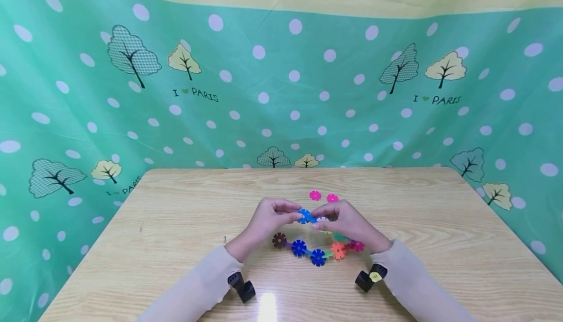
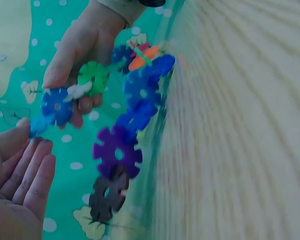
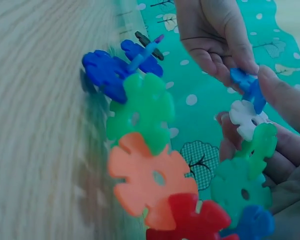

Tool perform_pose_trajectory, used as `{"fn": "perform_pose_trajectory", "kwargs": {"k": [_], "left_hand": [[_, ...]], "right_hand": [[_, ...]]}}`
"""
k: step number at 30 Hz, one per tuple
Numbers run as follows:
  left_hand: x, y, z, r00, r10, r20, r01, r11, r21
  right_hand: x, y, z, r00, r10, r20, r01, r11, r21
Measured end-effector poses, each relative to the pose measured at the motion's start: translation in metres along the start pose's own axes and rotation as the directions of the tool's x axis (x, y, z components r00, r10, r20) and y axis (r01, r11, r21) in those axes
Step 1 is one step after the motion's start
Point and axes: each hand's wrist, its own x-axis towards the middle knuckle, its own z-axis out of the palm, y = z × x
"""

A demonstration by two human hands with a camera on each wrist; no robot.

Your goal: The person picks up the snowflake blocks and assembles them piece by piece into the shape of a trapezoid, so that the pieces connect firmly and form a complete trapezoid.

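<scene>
Snowflake-shaped plastic discs are joined edge to edge in a long curved chain. My left hand (image 1: pixel 273 217) pinches a light blue disc (image 2: pixel 38 126) between thumb and fingertips. Close beside it, my right hand (image 1: pixel 345 218) grips a blue disc (image 2: pixel 57 106) at the chain's end. The two blue discs meet between the fingertips. From there run a white disc (image 3: pixel 246 120) and a green disc (image 3: pixel 260 149), partly over the right palm. The chain bends back through an orange disc (image 3: pixel 155 177), dark blue discs (image 1: pixel 318 257) and a purple disc (image 2: pixel 117 152) to a brown disc (image 1: pixel 279 240).
Two loose pink discs, one a bright pink disc (image 1: pixel 314 195), lie on the wooden table (image 1: pixel 184 224) beyond the hands. A green dotted cloth (image 1: pixel 246 87) hangs behind the table's far edge. Each wrist carries a black camera (image 1: pixel 242 288).
</scene>
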Motion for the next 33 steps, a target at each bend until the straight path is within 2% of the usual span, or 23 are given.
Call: {"fn": "perform_pose_trajectory", "kwargs": {"k": [5,9,12,17,25,30,33], "left_hand": [[0.010,-0.008,-0.012,1.000,0.001,0.005,-0.001,1.000,-0.011],[0.018,-0.014,-0.018,1.000,-0.011,0.021,0.012,1.000,-0.017],[0.023,-0.020,-0.018,0.998,-0.022,0.057,0.023,1.000,-0.010],[0.032,-0.028,-0.013,0.989,-0.046,0.140,0.040,0.998,0.041],[0.040,-0.032,0.003,0.956,-0.102,0.276,0.104,0.995,0.006],[0.045,-0.035,0.014,0.939,-0.089,0.333,0.078,0.996,0.045],[0.048,-0.039,0.020,0.939,-0.073,0.337,0.059,0.997,0.051]], "right_hand": [[-0.002,0.003,-0.007,0.999,0.021,0.026,-0.021,1.000,-0.020],[-0.004,0.006,-0.014,0.998,-0.010,0.059,0.011,1.000,-0.014],[-0.004,0.007,-0.019,0.996,-0.026,0.082,0.027,1.000,-0.011],[-0.005,0.009,-0.026,0.990,-0.064,0.127,0.063,0.998,0.012],[-0.009,0.005,-0.034,0.966,-0.155,0.205,0.137,0.986,0.100],[-0.009,0.005,-0.035,0.955,-0.182,0.235,0.152,0.978,0.141],[-0.009,0.006,-0.036,0.955,-0.184,0.234,0.152,0.977,0.149]]}}
